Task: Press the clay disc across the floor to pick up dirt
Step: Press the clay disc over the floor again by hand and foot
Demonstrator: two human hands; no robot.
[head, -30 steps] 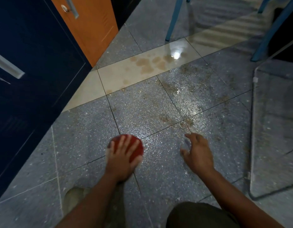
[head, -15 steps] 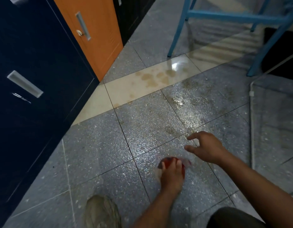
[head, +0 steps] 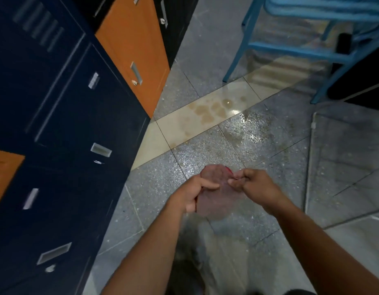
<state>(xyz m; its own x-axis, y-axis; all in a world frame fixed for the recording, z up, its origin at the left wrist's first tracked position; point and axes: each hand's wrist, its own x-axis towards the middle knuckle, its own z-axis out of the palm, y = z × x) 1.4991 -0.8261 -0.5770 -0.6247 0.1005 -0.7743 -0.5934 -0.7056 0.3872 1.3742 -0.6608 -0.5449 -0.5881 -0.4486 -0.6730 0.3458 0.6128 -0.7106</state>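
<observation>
Clay disc held up off the floor, pinched at its rim by both hands.

Left hand grips the disc's left edge, right hand nips its upper right; stretched thin, the disc could tear or fold; dirt stains beyond the disc remain unlifted.

I am looking down into a locker room or school corridor: navy metal lockers (one door orange), speckled grey floor tiles, blue chair legs.
</observation>
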